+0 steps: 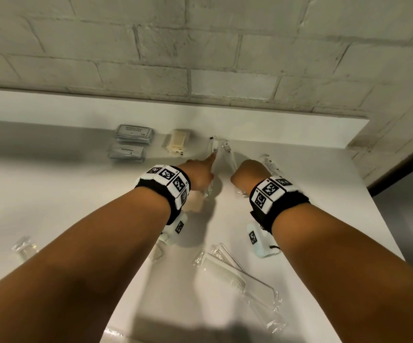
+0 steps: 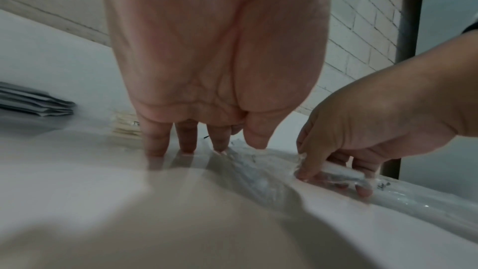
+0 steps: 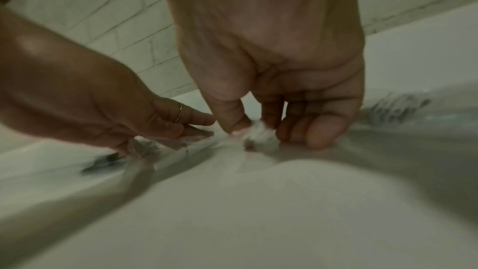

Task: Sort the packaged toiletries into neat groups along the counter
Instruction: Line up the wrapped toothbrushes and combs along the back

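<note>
Three toothbrushes in clear wrappers lie side by side at the back of the white counter. My left hand has straight fingers; its fingertips press on the leftmost wrapped toothbrush. Just to the right, my right hand curls down, and its thumb and fingers pinch the middle wrapped toothbrush, whose far end shows in the head view. A third wrapped toothbrush lies right of that hand. Left of them sit cream packets and two stacks of grey sachets.
Wrapped white combs lie near the front between my forearms. A small clear packet sits at the front left. A painted brick wall backs the counter, which ends in an edge on the right.
</note>
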Demonstrator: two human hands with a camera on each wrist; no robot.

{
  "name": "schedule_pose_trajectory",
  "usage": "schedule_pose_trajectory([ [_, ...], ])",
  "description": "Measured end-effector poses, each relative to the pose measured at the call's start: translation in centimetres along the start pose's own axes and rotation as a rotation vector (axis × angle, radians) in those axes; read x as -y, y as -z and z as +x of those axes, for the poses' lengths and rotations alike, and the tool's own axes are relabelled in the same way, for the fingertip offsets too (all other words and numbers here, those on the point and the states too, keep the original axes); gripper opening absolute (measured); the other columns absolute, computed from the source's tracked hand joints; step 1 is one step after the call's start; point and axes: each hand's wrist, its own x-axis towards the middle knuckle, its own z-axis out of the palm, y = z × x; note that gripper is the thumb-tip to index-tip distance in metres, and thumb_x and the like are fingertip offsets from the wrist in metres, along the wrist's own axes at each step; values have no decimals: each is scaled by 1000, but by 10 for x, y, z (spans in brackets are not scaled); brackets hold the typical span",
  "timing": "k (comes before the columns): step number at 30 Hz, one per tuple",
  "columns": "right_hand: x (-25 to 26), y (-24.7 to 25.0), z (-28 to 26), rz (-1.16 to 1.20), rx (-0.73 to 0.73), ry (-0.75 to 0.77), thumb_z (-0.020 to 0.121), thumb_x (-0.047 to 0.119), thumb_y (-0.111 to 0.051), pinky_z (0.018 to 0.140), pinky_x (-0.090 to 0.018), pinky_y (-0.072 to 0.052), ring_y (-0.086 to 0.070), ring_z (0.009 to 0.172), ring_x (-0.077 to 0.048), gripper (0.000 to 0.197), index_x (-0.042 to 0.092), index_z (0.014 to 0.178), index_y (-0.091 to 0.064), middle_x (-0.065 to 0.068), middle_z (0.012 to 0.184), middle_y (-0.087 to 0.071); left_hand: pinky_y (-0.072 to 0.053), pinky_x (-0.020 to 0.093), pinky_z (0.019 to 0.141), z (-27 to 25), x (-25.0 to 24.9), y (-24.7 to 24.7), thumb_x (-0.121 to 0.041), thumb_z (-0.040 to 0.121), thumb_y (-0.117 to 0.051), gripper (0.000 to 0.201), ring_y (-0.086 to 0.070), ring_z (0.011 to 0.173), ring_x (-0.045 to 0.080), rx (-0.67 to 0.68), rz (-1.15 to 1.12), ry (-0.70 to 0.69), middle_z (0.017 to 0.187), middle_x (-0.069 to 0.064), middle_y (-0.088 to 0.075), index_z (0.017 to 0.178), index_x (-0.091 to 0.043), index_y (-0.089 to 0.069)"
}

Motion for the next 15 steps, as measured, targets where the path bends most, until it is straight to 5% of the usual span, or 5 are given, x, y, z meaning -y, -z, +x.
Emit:
schedule_pose_trajectory([
  [4,-1,11,1,213,-130,-46,88,2,-46,80,-31,-43,-58,114,-36,35,-3,123,-47,-23,122,-60,-27,35,112,-3,3,2,-30,101,-36,70,-36,139,30,-4,-47,-27,160,5,-19,152,-24,12],
  [8,-1,21,0,352,-274,-93,89,2,-41,92,-42,-43,-52,118,-40,40,3,128,-34,-22,131,-49,-17,33,117,-2,6,3,-31,102,-34,66,-21,146,25,21,-73,-36,161,-2,1,152,-23,8],
  [11,5,13,-10,148,-245,-21,86,8,-51,92,-48,-44,-49,118,-40,49,9,131,-33,-18,128,-43,-17,36,119,0,7,1,-31,101,-35,66,-20,146,25,21,-65,-35,162,-2,0,153,-21,4],
  [15,14,-5,-16,103,-120,121,78,44,-66,91,-49,-49,-52,111,-37,60,17,127,-43,-13,120,-45,-32,39,111,2,6,0,-31,99,-41,62,-40,135,30,-17,-50,-22,156,8,-28,151,-14,-14],
])
